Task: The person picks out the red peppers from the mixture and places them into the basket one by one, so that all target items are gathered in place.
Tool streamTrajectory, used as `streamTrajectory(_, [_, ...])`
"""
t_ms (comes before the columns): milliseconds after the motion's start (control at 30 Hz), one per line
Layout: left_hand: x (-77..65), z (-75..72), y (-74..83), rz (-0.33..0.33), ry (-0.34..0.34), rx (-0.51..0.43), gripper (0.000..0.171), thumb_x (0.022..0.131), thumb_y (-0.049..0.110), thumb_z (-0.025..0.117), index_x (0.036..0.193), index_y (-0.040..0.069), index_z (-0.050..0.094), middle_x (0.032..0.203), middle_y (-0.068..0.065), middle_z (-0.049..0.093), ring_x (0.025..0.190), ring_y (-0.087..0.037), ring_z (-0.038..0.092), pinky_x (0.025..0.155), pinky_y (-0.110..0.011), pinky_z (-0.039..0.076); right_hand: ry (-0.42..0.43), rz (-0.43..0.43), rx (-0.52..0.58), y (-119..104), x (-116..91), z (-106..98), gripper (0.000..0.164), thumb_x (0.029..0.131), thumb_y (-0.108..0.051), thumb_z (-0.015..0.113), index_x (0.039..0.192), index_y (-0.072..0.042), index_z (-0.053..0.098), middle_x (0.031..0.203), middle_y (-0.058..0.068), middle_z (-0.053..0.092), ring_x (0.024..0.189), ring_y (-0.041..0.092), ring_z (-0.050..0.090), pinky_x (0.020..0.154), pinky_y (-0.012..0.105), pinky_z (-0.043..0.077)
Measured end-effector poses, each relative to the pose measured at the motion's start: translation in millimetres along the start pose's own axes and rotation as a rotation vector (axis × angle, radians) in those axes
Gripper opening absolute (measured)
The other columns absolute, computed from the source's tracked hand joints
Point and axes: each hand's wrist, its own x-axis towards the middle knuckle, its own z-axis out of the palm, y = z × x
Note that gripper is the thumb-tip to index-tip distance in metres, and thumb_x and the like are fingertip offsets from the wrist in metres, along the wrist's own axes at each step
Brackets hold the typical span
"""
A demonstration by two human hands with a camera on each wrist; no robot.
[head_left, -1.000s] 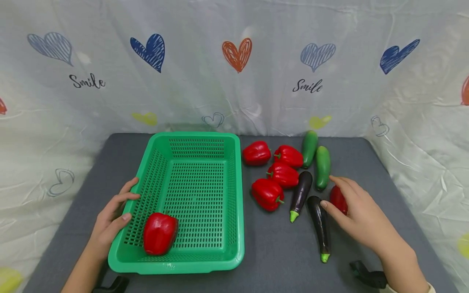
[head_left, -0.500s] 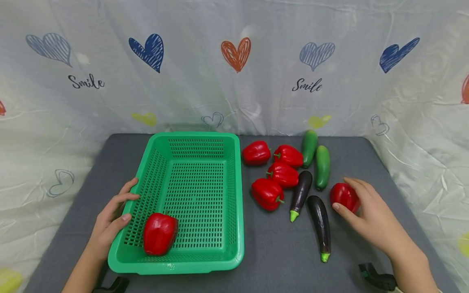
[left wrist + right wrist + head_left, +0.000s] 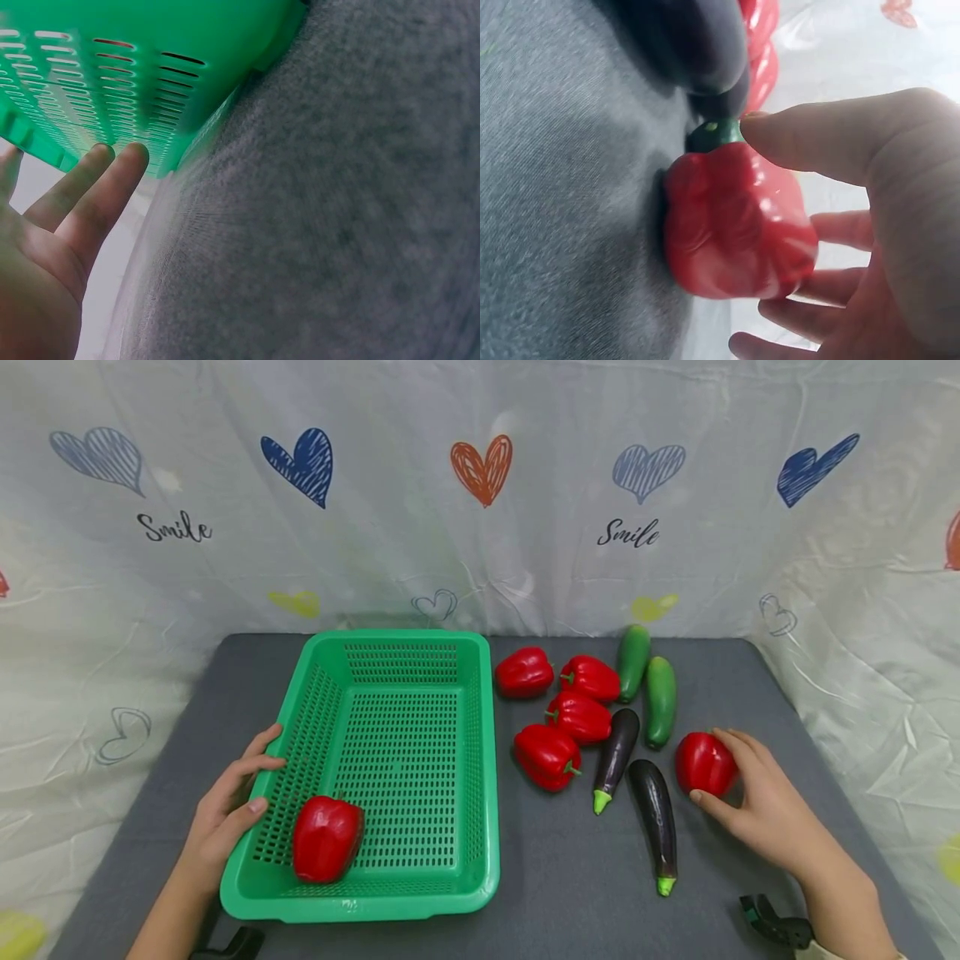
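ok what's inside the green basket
One red pepper lies in the basket, at its near left corner. The patch directly under the pepper is covered and cannot be seen.

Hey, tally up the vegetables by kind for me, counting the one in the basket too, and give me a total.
Red peppers: 6 (1 in the green basket, 5 outside it)
Eggplants: 2
Green cucumbers: 2
Total: 10
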Motion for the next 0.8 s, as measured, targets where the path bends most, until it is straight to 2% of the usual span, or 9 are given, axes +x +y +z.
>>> streamTrajectory(200, [0.6,0.0,2.1,0.002,-0.004,-0.004,0.045,0.094,-0.022,0.04,0.137,-0.02,0.052,0.172,-0.028,0.034,0.163,-0.031,0.026,0.122,-0.026,0.029,0.011,-0.025,-0.003,4.9,-1.8,1.9,0.096,0.08,-0.005,0.091,0.16,0.007,0.039,0.155,0.036,0.039,0.139,0.057,0.04,0.099,0.081,0.042])
streamTrajectory(267, [0.8,0.1,2.5,0.0,-0.004,-0.005,0.045,0.094,-0.022,0.04,0.137,-0.02,0.052,0.172,-0.027,0.033,0.163,-0.03,0.026,0.122,-0.026,0.029,0.03,-0.04,-0.01,6.9,-2.5,2.8,0.094,0.08,-0.003,0.09,0.159,0.005,0.041,0.155,0.034,0.041,0.138,0.054,0.041,0.112,0.064,0.043])
streamTrajectory(367, [0.8,0.2,2.1,0.009,-0.006,-0.012,0.045,0.094,-0.022,0.04,0.137,-0.02,0.052,0.172,-0.028,0.033,0.163,-0.031,0.026,0.122,-0.027,0.029,0.062,-0.061,-0.014,9.5,-3.5,4.6,0.092,0.079,-0.002,0.089,0.159,0.004,0.043,0.153,0.032,0.043,0.136,0.052,0.043,0.116,0.039,0.039])
streamTrajectory(400, [0.7,0.1,1.8,0.013,-0.008,-0.014,0.045,0.094,-0.023,0.039,0.137,-0.021,0.051,0.172,-0.028,0.033,0.163,-0.031,0.025,0.122,-0.027,0.029,0.069,-0.062,-0.017,10.1,-3.8,5.2,0.092,0.079,-0.002,0.09,0.158,0.003,0.044,0.152,0.032,0.044,0.135,0.051,0.044,0.115,0.037,0.038])
streamTrajectory(433, [0.6,0.1,1.3,0.015,-0.01,-0.017,0.045,0.094,-0.023,0.039,0.137,-0.021,0.051,0.172,-0.028,0.033,0.163,-0.031,0.025,0.123,-0.027,0.029,0.075,-0.061,-0.02,10.5,-4.1,5.8,0.091,0.079,-0.002,0.09,0.158,0.003,0.045,0.152,0.031,0.045,0.134,0.05,0.045,0.113,0.036,0.038])
streamTrajectory(500, [0.4,0.0,0.3,0.019,-0.014,-0.021,0.046,0.093,-0.023,0.039,0.137,-0.021,0.051,0.172,-0.029,0.032,0.163,-0.032,0.025,0.123,-0.027,0.029,0.08,-0.057,-0.021,10.8,-4.4,6.7,0.091,0.078,-0.001,0.09,0.157,0.003,0.045,0.151,0.031,0.045,0.133,0.05,0.045,0.106,0.05,0.043])
streamTrajectory(600, [0.4,-0.1,-0.9,0.016,-0.015,-0.019,0.046,0.093,-0.023,0.039,0.137,-0.021,0.051,0.172,-0.028,0.032,0.163,-0.032,0.025,0.123,-0.027,0.029,0.082,-0.048,-0.025,11.3,-4.4,7.5,0.09,0.077,-0.001,0.09,0.156,0.003,0.046,0.15,0.031,0.045,0.132,0.05,0.046,0.099,0.055,0.045])
streamTrajectory(733, [0.1,-0.3,-1.2,0.009,-0.01,-0.012,0.045,0.094,-0.023,0.039,0.137,-0.02,0.051,0.172,-0.028,0.033,0.163,-0.032,0.025,0.123,-0.027,0.029,0.087,-0.05,-0.025,13.4,-3.9,8.1,0.09,0.077,-0.001,0.091,0.155,0.003,0.046,0.15,0.031,0.046,0.132,0.049,0.046,0.102,0.036,0.043])
streamTrajectory(800, [-0.3,-0.3,-1.0,0.006,-0.008,-0.012,0.045,0.093,-0.023,0.039,0.137,-0.02,0.051,0.172,-0.028,0.033,0.163,-0.032,0.025,0.123,-0.027,0.029,0.094,-0.06,-0.017,14.6,-3.3,8.4,0.09,0.076,-0.001,0.091,0.154,0.003,0.047,0.149,0.031,0.048,0.132,0.049,0.047,0.102,0.02,0.035])
